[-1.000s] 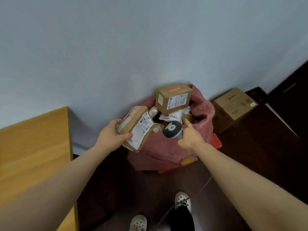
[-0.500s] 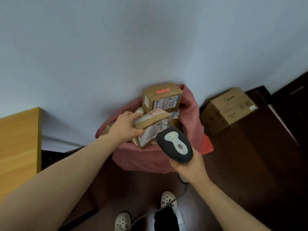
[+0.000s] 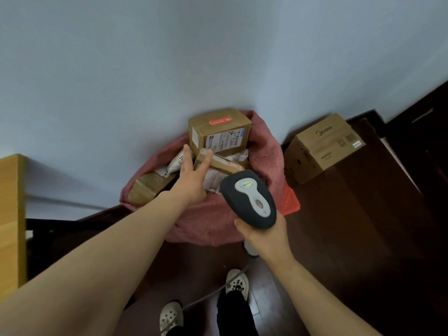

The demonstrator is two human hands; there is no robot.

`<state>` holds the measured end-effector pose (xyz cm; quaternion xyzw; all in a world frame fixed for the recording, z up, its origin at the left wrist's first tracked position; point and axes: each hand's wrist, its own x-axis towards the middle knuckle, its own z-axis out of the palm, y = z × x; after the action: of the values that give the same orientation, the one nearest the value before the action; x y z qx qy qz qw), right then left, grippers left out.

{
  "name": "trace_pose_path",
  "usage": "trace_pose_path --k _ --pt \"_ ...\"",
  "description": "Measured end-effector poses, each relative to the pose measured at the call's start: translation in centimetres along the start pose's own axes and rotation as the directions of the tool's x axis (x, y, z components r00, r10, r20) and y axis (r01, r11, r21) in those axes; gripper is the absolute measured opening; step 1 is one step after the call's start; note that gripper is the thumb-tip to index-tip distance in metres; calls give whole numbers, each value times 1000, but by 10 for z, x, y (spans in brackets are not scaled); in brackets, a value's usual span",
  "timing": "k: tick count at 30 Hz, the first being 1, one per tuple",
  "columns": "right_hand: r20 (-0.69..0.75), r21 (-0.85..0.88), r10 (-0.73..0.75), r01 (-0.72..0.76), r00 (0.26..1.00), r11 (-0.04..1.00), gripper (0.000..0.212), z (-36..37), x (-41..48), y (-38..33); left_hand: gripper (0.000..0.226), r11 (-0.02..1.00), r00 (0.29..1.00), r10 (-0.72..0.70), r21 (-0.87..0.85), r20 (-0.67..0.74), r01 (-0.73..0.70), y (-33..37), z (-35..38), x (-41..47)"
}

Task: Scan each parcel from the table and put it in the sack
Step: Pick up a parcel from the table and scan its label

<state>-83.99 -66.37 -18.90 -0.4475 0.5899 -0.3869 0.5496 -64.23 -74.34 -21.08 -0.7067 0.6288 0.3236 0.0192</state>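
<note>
A pink sack [image 3: 218, 221] stands on the floor against the wall, full of parcels. A brown box with a red sticker and a white label [image 3: 219, 132] sits on top at the back. Below it lies a flat brown parcel [image 3: 221, 163]. My left hand [image 3: 194, 178] reaches into the sack with straight, spread fingers, its fingertips touching that flat parcel. My right hand [image 3: 264, 235] grips the handle of a dark grey barcode scanner [image 3: 249, 197], held above the sack's front right rim. Another brown parcel [image 3: 148, 186] leans at the sack's left side.
A wooden table [image 3: 11, 224] edge shows at the far left. A larger cardboard box [image 3: 322, 146] stands on the dark floor to the right of the sack. The scanner's cable [image 3: 206, 297] trails down past my feet. A red item [image 3: 289, 201] pokes out beside the sack.
My left hand has let go of the labelled parcel, which now lies in the sack, and its fingers have straightened. The scanner has come up from the sack's mouth toward me.
</note>
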Motion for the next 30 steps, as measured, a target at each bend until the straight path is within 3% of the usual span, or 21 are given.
trace_pose_path --k 6,11,14,18,24,30 --pt "5 -24 71 -71 997 997 36 12 -3 3 84 994 995 -87 -63 -45 84 -15 -19 -25" --pt "-26 -25 92 -93 995 995 53 35 -29 -6 80 999 997 -27 -47 -74 24 -30 -34 -73" --pt "-18 -12 81 -81 997 997 45 58 -59 -15 81 1000 996 -18 -13 -82 17 -50 -44 -116" --pt "89 -9 105 -105 990 994 6 101 -116 -28 77 999 988 -43 6 -149 44 -92 -58 -193" --pt "263 -103 141 -118 954 988 6 201 -252 -24 78 991 966 -124 29 -226 134 -193 -66 -358" --pt "514 -182 138 -49 847 982 13 326 -382 -31 74 943 889 -315 2 -332 334 -310 -68 -520"
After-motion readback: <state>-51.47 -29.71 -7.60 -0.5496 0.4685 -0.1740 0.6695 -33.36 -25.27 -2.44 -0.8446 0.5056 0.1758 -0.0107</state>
